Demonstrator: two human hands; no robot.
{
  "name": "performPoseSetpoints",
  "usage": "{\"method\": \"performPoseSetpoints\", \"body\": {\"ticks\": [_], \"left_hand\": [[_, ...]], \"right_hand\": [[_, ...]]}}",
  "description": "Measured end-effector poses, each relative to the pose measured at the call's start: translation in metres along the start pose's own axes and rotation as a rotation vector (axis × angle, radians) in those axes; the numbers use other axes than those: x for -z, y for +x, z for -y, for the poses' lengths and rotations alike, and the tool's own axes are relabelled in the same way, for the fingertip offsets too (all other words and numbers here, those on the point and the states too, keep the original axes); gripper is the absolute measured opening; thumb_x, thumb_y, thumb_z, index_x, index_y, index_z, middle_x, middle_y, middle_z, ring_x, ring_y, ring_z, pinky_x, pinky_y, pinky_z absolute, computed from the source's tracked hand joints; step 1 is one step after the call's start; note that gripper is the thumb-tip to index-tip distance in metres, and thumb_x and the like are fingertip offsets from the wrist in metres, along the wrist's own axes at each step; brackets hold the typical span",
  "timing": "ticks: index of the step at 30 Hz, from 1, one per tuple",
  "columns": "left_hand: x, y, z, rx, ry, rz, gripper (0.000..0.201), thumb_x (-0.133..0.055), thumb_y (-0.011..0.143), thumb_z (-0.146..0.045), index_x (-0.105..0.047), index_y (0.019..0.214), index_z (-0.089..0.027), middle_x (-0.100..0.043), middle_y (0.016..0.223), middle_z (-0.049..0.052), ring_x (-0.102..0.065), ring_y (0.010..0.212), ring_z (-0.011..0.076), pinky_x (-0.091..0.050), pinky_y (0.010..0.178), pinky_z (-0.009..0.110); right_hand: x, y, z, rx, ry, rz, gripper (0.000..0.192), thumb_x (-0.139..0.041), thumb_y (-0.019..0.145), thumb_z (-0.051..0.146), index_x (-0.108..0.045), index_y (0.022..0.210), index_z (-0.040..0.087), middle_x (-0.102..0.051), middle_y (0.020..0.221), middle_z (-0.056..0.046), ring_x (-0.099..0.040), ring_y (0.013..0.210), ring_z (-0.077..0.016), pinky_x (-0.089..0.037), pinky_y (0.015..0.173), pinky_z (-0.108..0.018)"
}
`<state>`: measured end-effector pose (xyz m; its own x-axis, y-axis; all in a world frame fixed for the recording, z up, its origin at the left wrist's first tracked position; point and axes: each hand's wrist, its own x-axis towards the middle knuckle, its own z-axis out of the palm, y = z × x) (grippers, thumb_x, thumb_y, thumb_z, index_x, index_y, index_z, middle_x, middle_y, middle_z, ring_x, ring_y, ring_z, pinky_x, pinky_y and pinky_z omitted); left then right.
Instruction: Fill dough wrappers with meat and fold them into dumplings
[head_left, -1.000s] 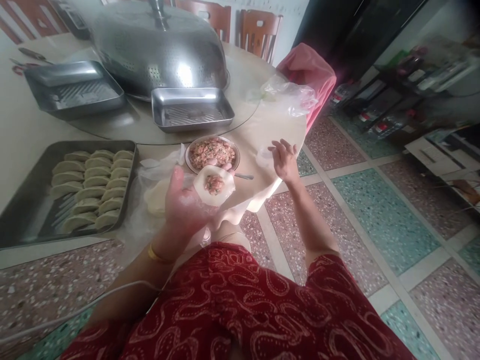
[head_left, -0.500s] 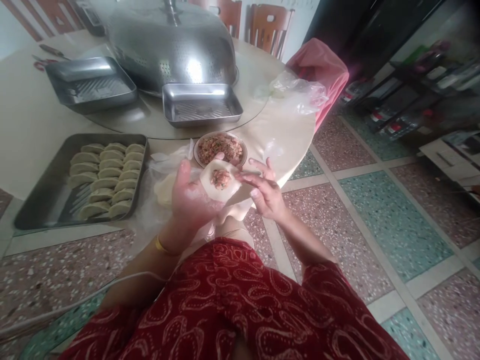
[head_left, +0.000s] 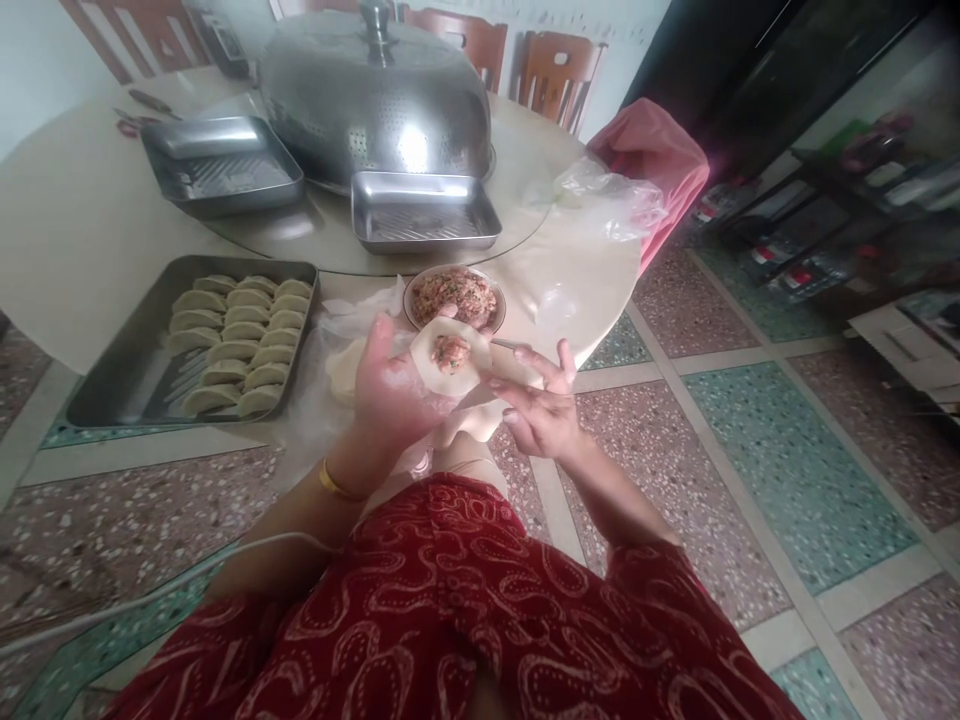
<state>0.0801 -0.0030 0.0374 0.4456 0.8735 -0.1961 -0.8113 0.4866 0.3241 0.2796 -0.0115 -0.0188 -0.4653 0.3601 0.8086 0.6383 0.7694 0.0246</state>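
A round dumpling wrapper (head_left: 474,372) rests flat across the fingers of my left hand (head_left: 390,395), with a lump of minced filling (head_left: 450,353) in its middle. My left thumb points up, clear of the wrapper. My right hand (head_left: 544,410) is at the wrapper's right edge, fingers spread, the fingertips at or very near the dough. A thin stick-like piece shows behind those fingers; whether the hand touches it is unclear. Just beyond the hands stands a bowl of minced filling (head_left: 457,293). Pale wrappers (head_left: 343,372) lie in plastic, partly hidden by my left hand.
A metal tray (head_left: 120,375) at left bears rows of folded dumplings (head_left: 246,330). Two smaller metal pans (head_left: 225,175) stand farther back, before a large domed steel lid (head_left: 375,90). A crumpled plastic bag (head_left: 611,200) lies at the table's right, beside a pink-covered chair (head_left: 660,150).
The view has shifted, so the table's things appear farther right. My right fingers have spread more and sit slightly lower against the wrapper's edge. The open wrapper with filling stays on my left hand.
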Motion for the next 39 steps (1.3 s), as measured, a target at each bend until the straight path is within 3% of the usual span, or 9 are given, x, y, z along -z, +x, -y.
{"method": "performPoseSetpoints", "body": {"ticks": [5,10,16,20,26,30,33,39], "left_hand": [[-0.001,0.001,0.001,-0.019,-0.007,0.001,0.071,-0.028,0.094,-0.071,-0.058,0.129,-0.018,-0.069,0.124,0.014,-0.054,0.134,0.0326,-0.047,0.109,0.051],[-0.001,0.000,0.002,-0.018,0.003,0.004,0.069,-0.029,0.094,-0.071,-0.059,0.127,-0.018,-0.070,0.122,0.015,-0.056,0.132,0.0315,-0.046,0.111,0.049],[-0.003,0.000,0.002,0.006,0.006,0.018,0.068,-0.029,0.094,-0.070,-0.061,0.123,-0.018,-0.071,0.121,0.014,-0.051,0.136,0.0355,-0.039,0.115,0.056],[-0.004,0.000,0.002,-0.025,0.032,-0.029,0.066,-0.031,0.094,-0.070,-0.063,0.116,-0.016,-0.071,0.120,0.015,-0.050,0.137,0.0325,-0.041,0.116,0.049],[-0.003,-0.001,0.006,0.050,0.015,0.099,0.066,-0.034,0.094,-0.070,-0.060,0.123,-0.017,-0.069,0.124,0.015,-0.052,0.135,0.0361,-0.043,0.112,0.057],[-0.002,-0.003,0.010,0.076,0.051,0.135,0.070,-0.033,0.092,-0.072,-0.057,0.128,-0.016,-0.066,0.128,0.016,-0.053,0.133,0.0369,-0.044,0.109,0.060],[-0.007,-0.007,0.009,0.065,0.089,0.175,0.069,-0.037,0.091,-0.072,-0.058,0.127,-0.018,-0.067,0.127,0.016,-0.052,0.134,0.0376,-0.043,0.108,0.061],[-0.026,-0.019,0.006,0.065,0.153,0.222,0.069,-0.036,0.092,-0.073,-0.060,0.123,-0.017,-0.068,0.123,0.014,-0.052,0.134,0.0352,-0.043,0.109,0.056]], "right_hand": [[0.002,-0.001,-0.002,0.000,0.009,0.000,0.037,-0.046,0.096,0.036,-0.056,0.131,0.040,-0.074,0.118,0.008,-0.049,0.140,-0.0178,-0.010,0.132,-0.047],[0.006,0.000,-0.004,-0.030,0.001,-0.134,0.035,-0.048,0.095,0.032,-0.059,0.127,0.039,-0.076,0.101,0.008,-0.057,0.131,-0.0192,-0.017,0.131,-0.050],[0.002,0.000,-0.006,0.022,0.024,-0.036,0.038,-0.050,0.093,0.025,-0.059,0.126,0.040,-0.074,0.113,0.009,-0.055,0.133,-0.0185,-0.016,0.131,-0.049],[0.004,-0.006,-0.007,-0.015,0.040,-0.111,0.033,-0.054,0.093,0.028,-0.060,0.124,0.039,-0.075,0.111,0.008,-0.056,0.131,-0.0194,-0.022,0.129,-0.050],[-0.003,-0.007,-0.011,-0.013,-0.145,-0.149,0.025,-0.061,0.093,0.038,-0.060,0.118,0.038,-0.065,0.134,0.007,-0.046,0.139,-0.0201,-0.033,0.122,-0.051],[-0.006,-0.006,-0.016,0.019,-0.177,-0.150,0.028,-0.065,0.091,0.041,-0.060,0.118,0.038,-0.052,0.149,0.009,-0.041,0.144,-0.0193,-0.031,0.124,-0.048],[-0.007,-0.007,-0.016,0.016,-0.171,-0.155,0.033,-0.067,0.090,0.040,-0.059,0.122,0.040,-0.048,0.151,0.010,-0.039,0.145,-0.0195,-0.029,0.125,-0.048],[-0.010,-0.003,-0.013,-0.007,-0.138,-0.299,0.039,-0.065,0.091,0.035,-0.055,0.128,0.040,-0.045,0.153,0.006,-0.039,0.144,-0.0222,-0.027,0.125,-0.049]]}}
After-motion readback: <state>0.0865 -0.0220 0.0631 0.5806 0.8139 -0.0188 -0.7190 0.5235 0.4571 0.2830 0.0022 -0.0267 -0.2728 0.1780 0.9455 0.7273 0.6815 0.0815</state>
